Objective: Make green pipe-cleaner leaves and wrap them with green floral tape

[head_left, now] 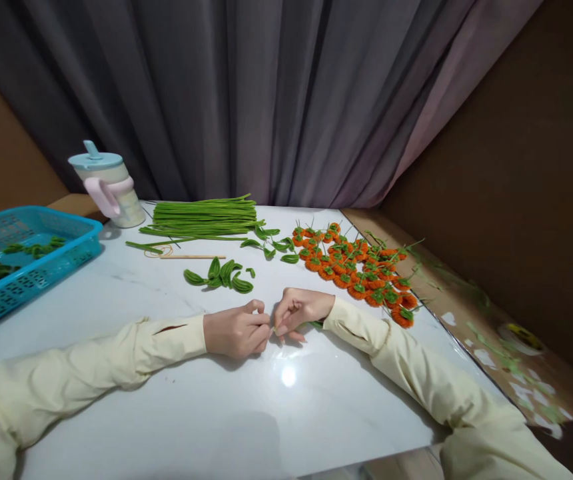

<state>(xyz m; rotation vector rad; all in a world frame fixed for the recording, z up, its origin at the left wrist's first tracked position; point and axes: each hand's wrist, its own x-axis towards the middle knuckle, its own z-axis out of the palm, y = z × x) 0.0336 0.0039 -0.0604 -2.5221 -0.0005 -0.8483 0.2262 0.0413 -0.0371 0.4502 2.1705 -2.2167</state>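
Left hand (pixel 236 331) and right hand (pixel 294 313) met low over the white table (pixel 246 413), fingertips almost touching. Knuckles up, the left one was curled inward, its wrist nearly straight and its forearm running in from the lower left. Across from it, the right one bent at the wrist, thumb and forefinger drawn narrow and aimed left, the other fingers looser below; that forearm slanted up from the lower right. Whether either set of fingers held anything could not be told, since the spot where they met was too small to read. A green strip (pixel 316 325) showed beside the right wrist, partly hidden by it. Just beyond the hands lay a cluster of green leaves (pixel 221 275), with scattered leaves (pixel 279 245) farther back. Behind these were a thin wooden stick (pixel 191 257) and a bundle of green stems (pixel 204 217). Orange flowers (pixel 346 267) crowded the table past the right hand. Well to the left stood a blue basket (pixel 29 291) with green pieces in it, and behind it a lidded cup (pixel 106 183), before a grey curtain (pixel 246 100).
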